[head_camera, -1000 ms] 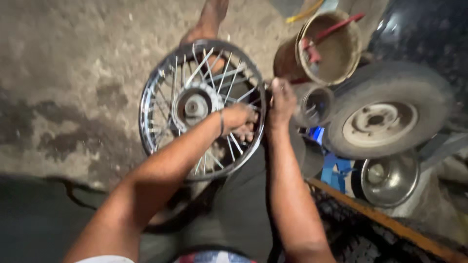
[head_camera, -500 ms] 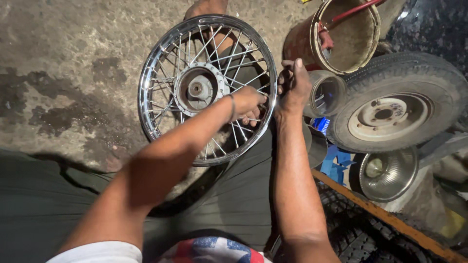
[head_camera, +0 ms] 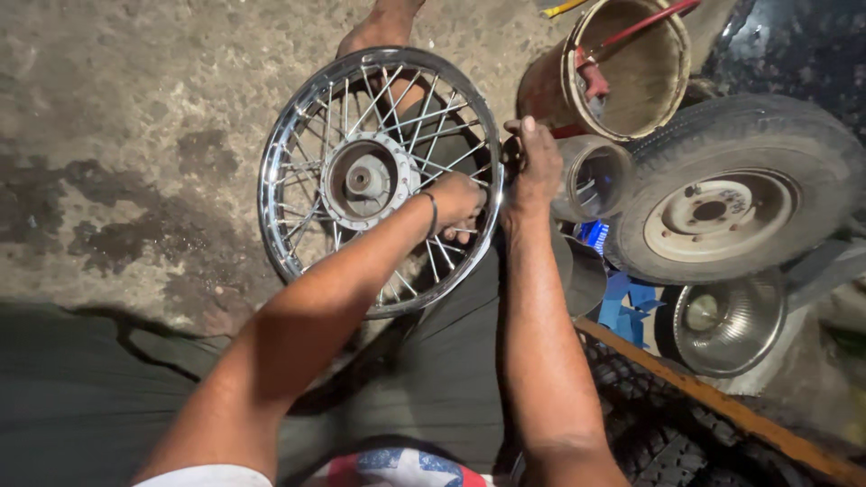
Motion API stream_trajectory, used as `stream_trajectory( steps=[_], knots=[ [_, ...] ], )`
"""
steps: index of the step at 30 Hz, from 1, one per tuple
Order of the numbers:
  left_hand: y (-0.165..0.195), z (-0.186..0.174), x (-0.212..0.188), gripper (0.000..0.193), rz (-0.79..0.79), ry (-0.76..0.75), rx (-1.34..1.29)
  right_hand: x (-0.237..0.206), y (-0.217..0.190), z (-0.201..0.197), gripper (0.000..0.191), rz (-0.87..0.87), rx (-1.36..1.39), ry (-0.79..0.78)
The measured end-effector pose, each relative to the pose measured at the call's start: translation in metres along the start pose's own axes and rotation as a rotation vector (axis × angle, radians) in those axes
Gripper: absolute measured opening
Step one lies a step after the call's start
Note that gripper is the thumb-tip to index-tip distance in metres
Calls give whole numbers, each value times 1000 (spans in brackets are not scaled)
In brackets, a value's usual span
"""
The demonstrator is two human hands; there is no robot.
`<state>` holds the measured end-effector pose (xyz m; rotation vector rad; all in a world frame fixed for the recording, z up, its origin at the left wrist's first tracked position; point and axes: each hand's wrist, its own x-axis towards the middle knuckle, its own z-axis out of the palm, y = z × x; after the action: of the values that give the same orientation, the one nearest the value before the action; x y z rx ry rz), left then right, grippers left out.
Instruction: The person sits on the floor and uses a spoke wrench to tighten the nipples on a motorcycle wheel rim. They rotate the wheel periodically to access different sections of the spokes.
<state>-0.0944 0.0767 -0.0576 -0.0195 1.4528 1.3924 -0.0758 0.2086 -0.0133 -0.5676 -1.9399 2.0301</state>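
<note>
Roadside wheel-repair workshop.
Stained concrete floor [head_camera: 135, 135], spoked wheel rim [head_camera: 379, 180], worn car tyre [head_camera: 731, 189], rusty bucket [head_camera: 613, 72], chrome hubcap [head_camera: 726, 320].

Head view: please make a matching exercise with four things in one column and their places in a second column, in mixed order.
Things:
1. spoked wheel
2. bucket
3. tyre
4. right hand

Places:
A. at the top, with a red-handled tool inside
B. on the wheel's right rim
C. on the person's lap, over the concrete floor
D. at the right, on a cream rim

Pairs: 1-C, 2-A, 3-D, 4-B
</note>
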Motion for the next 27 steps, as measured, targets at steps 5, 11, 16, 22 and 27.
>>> stream_trajectory(
  steps=[5,11,16,22,27],
  knots=[
    [4,-2,-8,25,11,-320,-316,0,1,-5,40,40,38,5],
    [0,7,-1,22,-23,-14,-12,4,3,-10,39,33,-4,-6],
    [-9,8,3,23,53,-177,-180,6,8,-16,37,-24,-23,-19],
    [-4,28,12,28,-58,111,85,8,10,-19,38,-35,-76,-21],
    [-27,46,-28,15,736,627,676,6,16,-24,39,-49,-100,0]
  ],
)
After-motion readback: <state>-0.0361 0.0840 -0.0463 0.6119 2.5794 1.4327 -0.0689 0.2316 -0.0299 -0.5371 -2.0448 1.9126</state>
